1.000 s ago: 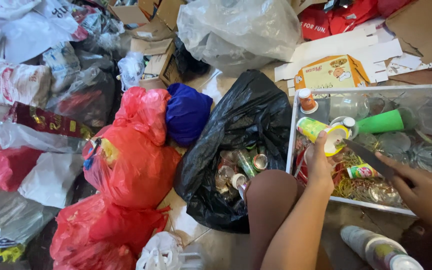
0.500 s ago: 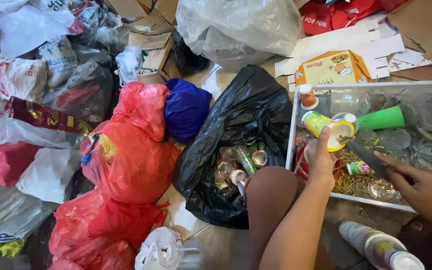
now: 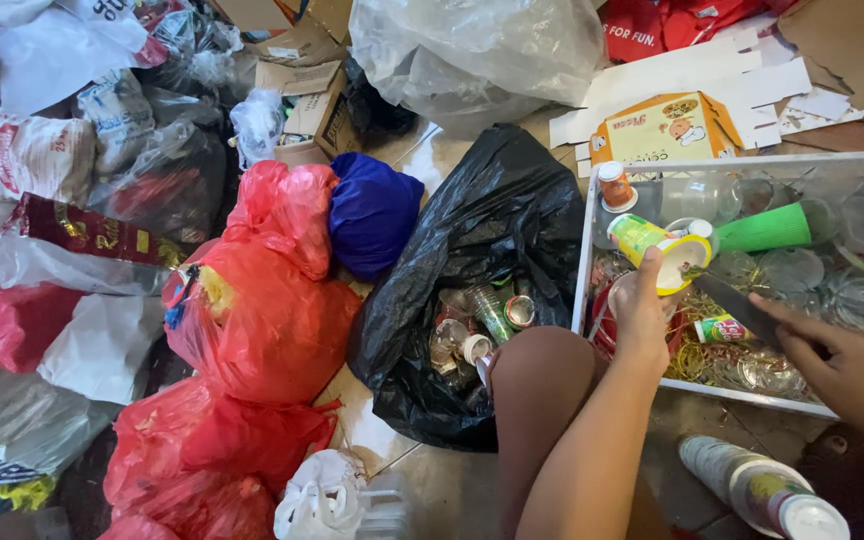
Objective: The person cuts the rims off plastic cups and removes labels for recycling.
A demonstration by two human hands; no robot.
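- Floor area: heaped w/ filled sacks. Red plastic bags [image 3: 252, 330] dominate centre-left; clear and white bags behind; flattened cardboard [image 3: 712, 80] top right.
- Black bin bag [image 3: 492, 250], mouth open, sits just left of the crate; small cups and cans visible inside.
- Clear plastic crate [image 3: 585, 250] at right, holding clear cups, a green cone-shaped cup [image 3: 764, 230], gold-coloured strands and mixed containers.
- Blue bag [image 3: 372, 210] wedged btwn red bags and black bag.
- Stack of nested cups [image 3: 752, 485] lies on floor, bottom right, outside the crate.
- Left hand [image 3: 642, 305]: closed round a yellow-green printed cup [image 3: 657, 250], held tilted over the crate's left end, mouth facing the blade.
- Right hand [image 3: 837, 360]: closed on the handle of a knife [image 3: 737, 310]; blade points toward the cup; whether the tip touches the cup cannot be told.
- Hands apart, each occupied.
- Step in hand (judgement): stripping or cutting the cup w/ the knife, prob. sorting recyclables.
- Next move calls for (judgement): steady grip on cup, blade angled away from left thumb, short controlled cut; crate below would catch any offcut.
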